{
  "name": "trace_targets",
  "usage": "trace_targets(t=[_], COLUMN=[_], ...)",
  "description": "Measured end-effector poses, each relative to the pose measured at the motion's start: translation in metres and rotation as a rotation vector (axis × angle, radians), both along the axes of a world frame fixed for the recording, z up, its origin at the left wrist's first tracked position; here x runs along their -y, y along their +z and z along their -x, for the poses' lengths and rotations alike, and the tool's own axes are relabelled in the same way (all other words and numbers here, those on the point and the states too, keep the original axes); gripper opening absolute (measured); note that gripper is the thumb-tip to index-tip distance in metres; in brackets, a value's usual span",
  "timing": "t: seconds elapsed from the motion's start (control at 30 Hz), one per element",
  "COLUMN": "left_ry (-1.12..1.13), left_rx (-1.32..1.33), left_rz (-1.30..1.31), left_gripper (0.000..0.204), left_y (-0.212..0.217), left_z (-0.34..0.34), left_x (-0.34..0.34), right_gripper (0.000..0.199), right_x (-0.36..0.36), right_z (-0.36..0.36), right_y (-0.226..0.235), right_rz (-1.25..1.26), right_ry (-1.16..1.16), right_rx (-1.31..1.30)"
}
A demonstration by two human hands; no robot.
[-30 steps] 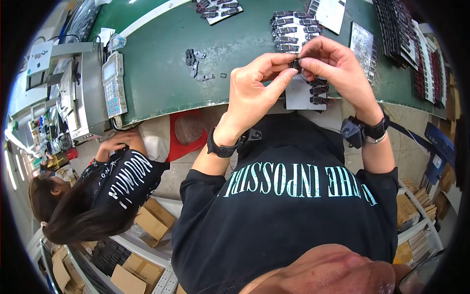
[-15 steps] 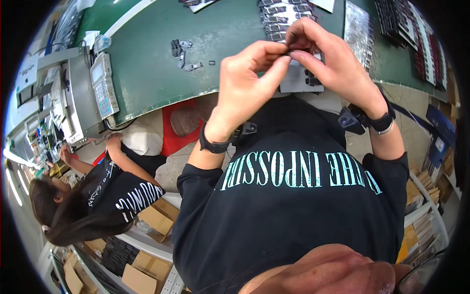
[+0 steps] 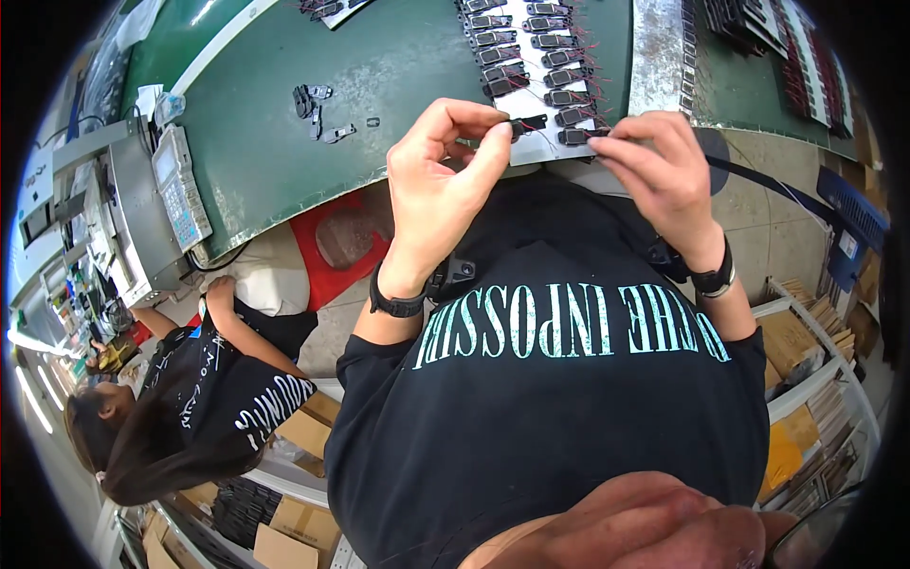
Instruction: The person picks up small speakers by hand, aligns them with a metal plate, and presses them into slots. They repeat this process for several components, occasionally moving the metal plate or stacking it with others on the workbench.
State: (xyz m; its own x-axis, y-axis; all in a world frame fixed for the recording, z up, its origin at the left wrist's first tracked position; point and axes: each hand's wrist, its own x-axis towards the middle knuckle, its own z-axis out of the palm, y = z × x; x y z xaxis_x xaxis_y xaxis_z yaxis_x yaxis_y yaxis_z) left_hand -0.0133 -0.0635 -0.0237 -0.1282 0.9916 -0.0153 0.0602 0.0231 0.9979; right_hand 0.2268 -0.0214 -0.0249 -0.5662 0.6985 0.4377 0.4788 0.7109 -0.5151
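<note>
The left hand (image 3: 438, 190) pinches a small black plastic part with thin wire leads (image 3: 527, 122) between thumb and forefinger, held in the air just above the near edge of the green work mat (image 3: 275, 142). The right hand (image 3: 664, 175) has its fingertips closed narrowly on what looks like the wire end or a second small black piece, just right of the first, though the exact contact is too small to tell. Beyond the hands, on the mat, lies a white sheet carrying rows of similar black parts with red wires (image 3: 531, 47); a few loose black pieces (image 3: 318, 104) sit on the mat further left. The part seems very light, rigid in its body, its leads fine and easily bent, so it is best gripped by the body
</note>
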Motion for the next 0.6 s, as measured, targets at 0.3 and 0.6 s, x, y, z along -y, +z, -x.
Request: trace_targets(t=[0.3, 0.6], left_ry=[0.104, 0.124], left_rx=[-0.329, -0.786], left_rz=[-0.048, -0.440], left_gripper=[0.013, 0.024], left_y=[-0.011, -0.012], left_z=[0.001, 0.006], left_x=[-0.004, -0.011], right_gripper=[0.028, 0.034], right_x=[0.006, -0.027], right_z=[0.004, 0.037], right_y=[0.013, 0.033], right_rz=[0.041, -0.038], right_ry=[-0.045, 0.118], right_rx=[0.012, 0.091])
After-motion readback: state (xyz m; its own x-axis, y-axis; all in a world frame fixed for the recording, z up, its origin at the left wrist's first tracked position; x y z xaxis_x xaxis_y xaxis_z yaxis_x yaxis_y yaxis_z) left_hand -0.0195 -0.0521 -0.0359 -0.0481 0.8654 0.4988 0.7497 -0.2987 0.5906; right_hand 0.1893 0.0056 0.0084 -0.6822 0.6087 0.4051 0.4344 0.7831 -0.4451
